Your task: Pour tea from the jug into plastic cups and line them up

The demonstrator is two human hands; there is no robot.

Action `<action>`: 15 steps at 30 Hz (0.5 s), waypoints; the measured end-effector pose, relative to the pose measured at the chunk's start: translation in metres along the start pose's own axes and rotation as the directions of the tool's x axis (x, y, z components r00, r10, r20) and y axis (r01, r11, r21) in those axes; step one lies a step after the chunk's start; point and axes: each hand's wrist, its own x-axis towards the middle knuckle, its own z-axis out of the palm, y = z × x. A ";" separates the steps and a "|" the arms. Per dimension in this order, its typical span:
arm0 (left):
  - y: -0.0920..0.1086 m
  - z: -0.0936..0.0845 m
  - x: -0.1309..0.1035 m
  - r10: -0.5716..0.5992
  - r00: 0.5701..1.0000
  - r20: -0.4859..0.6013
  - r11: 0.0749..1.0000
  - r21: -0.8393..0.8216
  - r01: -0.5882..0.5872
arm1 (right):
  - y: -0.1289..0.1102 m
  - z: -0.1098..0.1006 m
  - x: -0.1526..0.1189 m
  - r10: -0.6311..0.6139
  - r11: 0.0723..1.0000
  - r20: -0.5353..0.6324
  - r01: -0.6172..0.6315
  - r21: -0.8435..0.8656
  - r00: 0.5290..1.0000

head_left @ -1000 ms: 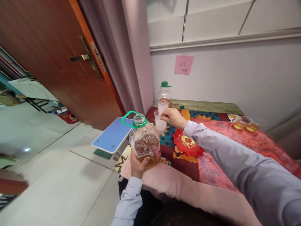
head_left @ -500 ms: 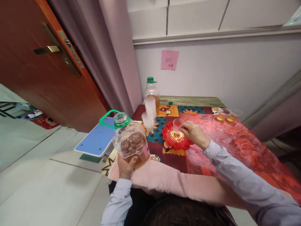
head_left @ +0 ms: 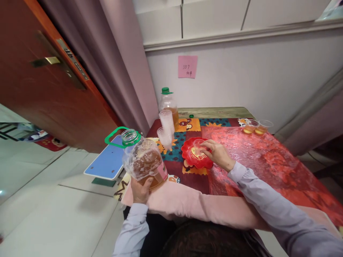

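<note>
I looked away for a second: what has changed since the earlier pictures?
The right hand moved from the stacked cups rightward to the red plate, where it holds one clear cup. The left hand still holds the jug; the filled cups stayed put.

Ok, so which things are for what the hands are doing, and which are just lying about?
Seem part of it:
open jug, in the left hand
clear cup, in the right hand
red plate, under that cup
stacked cups

Seem just there:
pink note, on the wall
blue board
door
</note>
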 end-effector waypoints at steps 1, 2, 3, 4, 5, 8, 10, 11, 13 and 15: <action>0.000 0.000 0.000 0.004 1.000 -0.003 1.000 0.008 -0.004 | -0.001 -0.003 0.000 -0.002 1.000 -0.007 0.002 -0.005 1.000; 0.001 0.000 0.000 0.006 1.000 -0.005 1.000 0.013 -0.006 | -0.003 -0.006 0.000 -0.002 1.000 -0.008 0.002 -0.011 1.000; 0.001 0.000 0.000 0.004 1.000 -0.004 1.000 0.014 -0.004 | -0.004 -0.008 0.001 -0.002 1.000 -0.004 0.002 -0.019 1.000; 0.001 0.000 0.000 0.000 1.000 -0.001 1.000 0.012 0.000 | -0.006 -0.010 0.001 -0.002 1.000 0.003 0.002 -0.025 1.000; 0.001 0.000 0.000 -0.004 1.000 0.001 1.000 0.011 0.004 | -0.006 -0.011 0.002 -0.004 1.000 0.014 0.004 -0.027 1.000; 0.001 -0.001 0.000 -0.021 1.000 -0.005 0.999 0.025 0.021 | -0.005 -0.007 0.002 -0.012 1.000 0.036 0.013 -0.021 0.999; 0.001 -0.002 0.000 -0.020 1.000 -0.010 0.999 0.036 0.021 | -0.003 -0.002 0.002 -0.020 1.000 0.031 0.020 0.003 0.999; 0.002 -0.002 0.000 -0.013 1.000 -0.012 0.999 0.038 0.013 | -0.002 0.001 0.002 -0.026 0.999 0.024 0.026 0.020 0.999; 0.004 -0.002 0.000 0.008 1.000 -0.013 0.999 0.040 -0.008 | 0.000 0.005 0.003 -0.040 0.998 0.009 0.040 0.055 0.999; 0.005 -0.001 0.001 0.016 1.000 -0.012 0.999 0.040 -0.016 | 0.000 0.005 0.003 -0.045 0.996 -0.015 0.046 0.071 0.999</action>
